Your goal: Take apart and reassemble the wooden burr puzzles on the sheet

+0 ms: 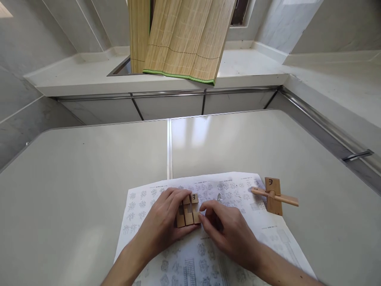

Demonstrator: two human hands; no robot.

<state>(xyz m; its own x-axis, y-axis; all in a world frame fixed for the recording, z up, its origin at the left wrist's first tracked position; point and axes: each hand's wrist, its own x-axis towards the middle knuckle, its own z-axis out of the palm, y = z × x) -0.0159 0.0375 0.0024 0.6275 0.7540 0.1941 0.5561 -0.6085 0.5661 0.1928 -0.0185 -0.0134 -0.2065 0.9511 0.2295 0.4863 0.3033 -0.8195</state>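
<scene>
Three notched wooden puzzle blocks (188, 213) lie side by side on a printed paper sheet (135, 234); the rightmost has a black "3" near its top end. My left hand (162, 216) is wrapped round the row, fingers over the far end and left side, thumb along the near end. Close against the right side of the row, my right hand (228, 226) has its thumb and index fingertips almost together and its other fingers curled. Whether anything is between those fingertips is hidden.
At the sheet's right edge sits a joined pair of crossed wooden pieces (273, 196), with a dark mark on the upright one. The pale table (74, 178) has a seam down its middle. Behind it, a bamboo mat (184, 43) hangs over a white ledge (250, 65).
</scene>
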